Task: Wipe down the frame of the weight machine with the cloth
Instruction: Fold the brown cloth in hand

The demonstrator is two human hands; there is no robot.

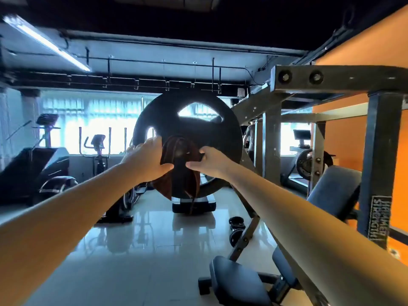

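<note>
Left hand [150,159] and right hand [208,162] each pinch a side of the brown cloth [170,186]. It is draped over the bar end at the centre of the weight plate [187,120]. Wiping step in hand. Next probably calls for carrying the cloth right, to the frame [384,140].

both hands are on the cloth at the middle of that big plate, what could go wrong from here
1. The left hand and right hand grip the cloth right against the weight plate. If the plate turns or slides, fingers could get pinched.
2. The cloth's loose tail hangs below the hub and might snag.
3. The frame stands off to the right, untouched, and may get missed.
</note>
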